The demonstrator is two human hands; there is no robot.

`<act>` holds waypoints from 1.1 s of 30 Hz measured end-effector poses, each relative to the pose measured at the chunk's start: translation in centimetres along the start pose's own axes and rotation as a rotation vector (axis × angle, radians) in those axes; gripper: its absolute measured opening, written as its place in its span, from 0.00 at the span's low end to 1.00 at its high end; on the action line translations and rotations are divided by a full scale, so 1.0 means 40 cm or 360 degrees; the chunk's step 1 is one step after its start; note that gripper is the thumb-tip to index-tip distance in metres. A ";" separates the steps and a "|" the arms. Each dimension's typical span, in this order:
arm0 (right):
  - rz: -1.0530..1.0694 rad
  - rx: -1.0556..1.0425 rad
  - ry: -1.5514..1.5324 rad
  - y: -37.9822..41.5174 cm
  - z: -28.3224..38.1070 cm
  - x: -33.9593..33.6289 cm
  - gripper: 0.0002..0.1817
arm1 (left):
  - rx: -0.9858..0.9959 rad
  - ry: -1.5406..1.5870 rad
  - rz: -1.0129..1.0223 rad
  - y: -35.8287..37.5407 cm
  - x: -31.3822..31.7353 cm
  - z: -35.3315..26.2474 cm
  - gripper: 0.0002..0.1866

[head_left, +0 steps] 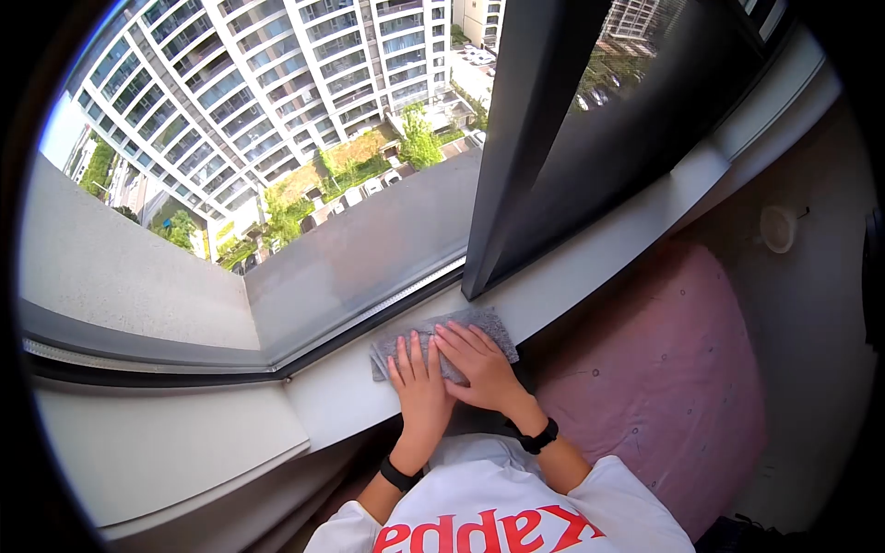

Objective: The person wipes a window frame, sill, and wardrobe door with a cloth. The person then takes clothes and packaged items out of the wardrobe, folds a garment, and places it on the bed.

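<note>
A folded grey cloth (489,322) lies on the white window sill (346,399), just inside the dark window frame. My left hand (421,385) rests flat on the cloth's left part, fingers stretched out and pointing toward the glass. Beside it, my right hand (479,365) presses flat on the middle of the cloth with its fingers extended. The two hands touch near the thumbs. Both palms hide part of the cloth. Each wrist wears a black band.
A dark vertical window post (516,157) rises from the sill behind the cloth. Below the sill at right is a pink fabric-covered surface (654,387). A small white round object (779,229) is at far right. Tall buildings (277,74) stand outside the glass.
</note>
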State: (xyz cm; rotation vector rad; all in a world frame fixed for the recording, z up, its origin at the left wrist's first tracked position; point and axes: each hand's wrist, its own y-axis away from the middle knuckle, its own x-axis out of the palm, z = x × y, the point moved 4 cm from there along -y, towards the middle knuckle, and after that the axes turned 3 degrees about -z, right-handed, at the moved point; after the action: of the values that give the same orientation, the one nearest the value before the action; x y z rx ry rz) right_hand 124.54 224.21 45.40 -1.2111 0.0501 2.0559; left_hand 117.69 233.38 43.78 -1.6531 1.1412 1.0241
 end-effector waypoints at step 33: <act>-0.0375 0.0292 0.0291 0.092 0.111 0.163 0.29 | 0.0241 0.0370 -0.0072 0.097 -0.047 0.105 0.30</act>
State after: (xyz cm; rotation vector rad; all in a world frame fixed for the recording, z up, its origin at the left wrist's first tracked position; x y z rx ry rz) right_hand 117.18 226.96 41.66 -1.2247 0.1705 1.6957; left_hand 112.90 237.00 43.55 -1.6987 1.2928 0.7116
